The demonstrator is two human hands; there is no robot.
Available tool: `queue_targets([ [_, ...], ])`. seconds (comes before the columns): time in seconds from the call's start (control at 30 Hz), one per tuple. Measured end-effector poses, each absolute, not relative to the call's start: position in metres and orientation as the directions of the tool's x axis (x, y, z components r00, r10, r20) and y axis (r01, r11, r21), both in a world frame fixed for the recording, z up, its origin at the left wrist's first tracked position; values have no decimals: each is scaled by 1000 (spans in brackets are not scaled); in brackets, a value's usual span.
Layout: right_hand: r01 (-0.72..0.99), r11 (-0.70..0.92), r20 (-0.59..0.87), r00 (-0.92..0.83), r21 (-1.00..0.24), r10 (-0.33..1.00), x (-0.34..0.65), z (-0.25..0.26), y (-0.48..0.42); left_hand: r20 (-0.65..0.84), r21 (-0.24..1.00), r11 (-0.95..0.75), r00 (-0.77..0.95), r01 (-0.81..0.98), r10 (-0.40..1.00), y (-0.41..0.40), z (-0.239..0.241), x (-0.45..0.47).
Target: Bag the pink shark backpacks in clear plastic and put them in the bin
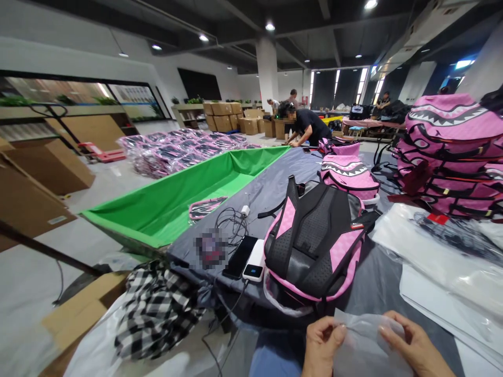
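Between my two hands is a translucent plastic bag [363, 343], held up at the table's near edge. My left hand [323, 340] pinches its left side with thumb and fingers. The opposite side is gripped by my right hand [408, 340]. The bag's lower part runs out of the picture. Just beyond my hands lies a pink and black backpack [314, 235], back panel and straps facing up, with clear plastic around its lower edge. Behind it rests another pink backpack [348, 173] with a printed row of teeth.
Pink backpacks [448, 152] are stacked at right, above clear plastic bags [444, 251] and white sheets [432, 303]. A white power bank [254, 262], black phone [240, 256] and cables lie left. A green-lined trough [165, 209] borders the table. A co-worker [308, 125] bends over the far end.
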State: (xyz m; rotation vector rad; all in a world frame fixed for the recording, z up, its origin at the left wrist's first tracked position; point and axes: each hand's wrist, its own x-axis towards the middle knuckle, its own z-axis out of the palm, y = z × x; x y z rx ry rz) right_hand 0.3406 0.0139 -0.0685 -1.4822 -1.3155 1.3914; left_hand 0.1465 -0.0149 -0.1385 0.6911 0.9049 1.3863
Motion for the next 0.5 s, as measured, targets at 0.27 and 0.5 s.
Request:
queue_targets([
  [0.27, -3, -334, -332, -105, -943, 937, 296, -79, -13, 21, 981, -47, -136, -189, 990, -42, -130, 114],
  [0.5, 286, -49, -73, -72, -957, 995, 300, -64, -12, 144, 986, -157, -181, -63, 973, -62, -137, 96],
])
